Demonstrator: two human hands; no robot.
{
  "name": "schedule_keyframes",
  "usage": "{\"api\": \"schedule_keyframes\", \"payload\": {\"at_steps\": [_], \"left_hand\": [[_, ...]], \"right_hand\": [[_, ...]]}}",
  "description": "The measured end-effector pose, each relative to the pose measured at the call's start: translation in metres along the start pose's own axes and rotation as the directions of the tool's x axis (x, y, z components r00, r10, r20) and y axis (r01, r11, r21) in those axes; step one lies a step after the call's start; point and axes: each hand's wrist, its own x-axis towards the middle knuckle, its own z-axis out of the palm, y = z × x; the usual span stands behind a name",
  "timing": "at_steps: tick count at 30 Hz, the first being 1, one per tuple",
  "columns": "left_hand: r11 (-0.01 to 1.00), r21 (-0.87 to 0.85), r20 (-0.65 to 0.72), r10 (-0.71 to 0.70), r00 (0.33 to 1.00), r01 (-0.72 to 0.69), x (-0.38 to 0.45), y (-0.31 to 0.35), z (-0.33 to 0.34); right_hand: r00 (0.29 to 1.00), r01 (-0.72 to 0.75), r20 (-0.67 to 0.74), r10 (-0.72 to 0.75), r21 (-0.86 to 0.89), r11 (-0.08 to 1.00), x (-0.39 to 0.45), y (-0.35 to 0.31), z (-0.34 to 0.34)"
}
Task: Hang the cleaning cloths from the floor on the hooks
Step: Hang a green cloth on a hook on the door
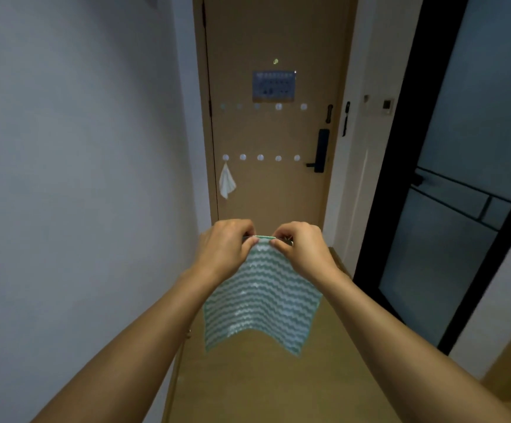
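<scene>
Home entry hallway: locked door [266,123].

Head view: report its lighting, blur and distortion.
Head view: dim, bluish light; wide-angle bending bows the door frame and splays the forearms; the sign is too soft to read; the hooks show as pale blurred dots; sharpest is the green wavy-striped cloth, pinched at its top edge by the left hand and right hand.

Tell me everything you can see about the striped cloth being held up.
The striped cloth is a roughly square rag with green and white wavy stripes and a green edge, soft-looking. It hangs in mid-air before the door, its lower edge curling. The left hand and right hand pinch its top edge close together.
</scene>
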Motion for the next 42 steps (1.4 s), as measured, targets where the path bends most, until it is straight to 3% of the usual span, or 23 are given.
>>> {"api": "schedule_keyframes", "payload": {"at_steps": [9, 18, 32, 42], "left_hand": [[1.000, 0.013, 0.002, -0.016, 1.000, 0.016, 0.136, -0.070, 0.071], [0.998, -0.007, -0.016, -0.070, 0.997, 0.070, 0.257, -0.130, 0.132], [0.992, -0.125, -0.008, 0.005, 1.000, -0.006, 0.455, -0.257, 0.254], [0.990, -0.116, -0.028, 0.083, 0.996, -0.085, 0.605, -0.349, 0.329]], "right_hand": [[0.992, 0.119, 0.038, -0.122, 0.065, 0.991, 0.165, 0.065, 0.057], [0.987, 0.134, 0.070, -0.143, 0.119, 0.984, 0.306, 0.121, 0.101], [0.996, 0.007, 0.086, -0.010, 0.035, 0.999, 0.511, 0.200, 0.179], [0.995, -0.100, 0.024, 0.098, 0.063, 0.993, 0.664, 0.251, 0.242]]}}
